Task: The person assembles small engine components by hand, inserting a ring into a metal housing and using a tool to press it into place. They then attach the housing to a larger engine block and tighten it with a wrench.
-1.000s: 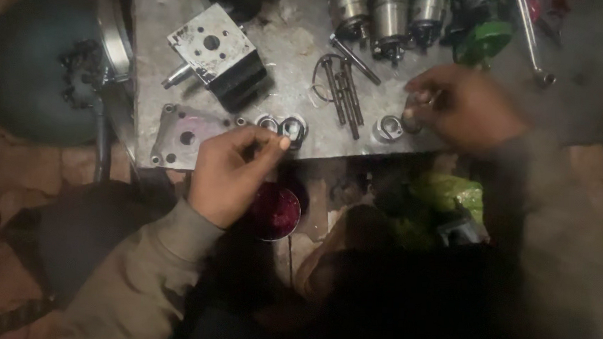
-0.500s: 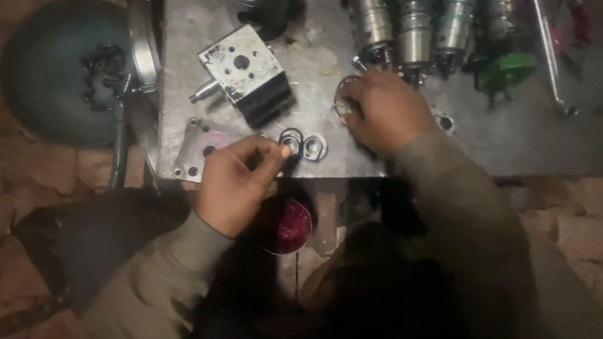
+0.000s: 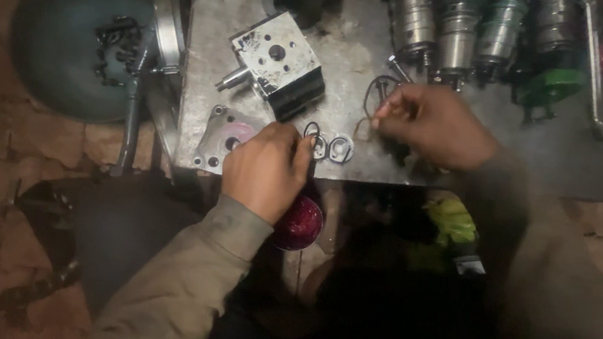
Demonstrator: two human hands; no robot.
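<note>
The metal plate (image 3: 363,49) is carrying everything, and a square pump block (image 3: 279,68) is sitting near its left edge, with a row of steel cylinders (image 3: 460,26) lining the far edge. The left hand (image 3: 267,171) is pinching a thin black ring (image 3: 312,130) over a small washer (image 3: 340,149) right at the near edge; a slip could send either piece rolling off onto the floor. The right hand (image 3: 434,125) is curling narrowly around thin wire loops (image 3: 378,91) near the middle, and a tug might be dragging neighbouring small parts along.
</note>
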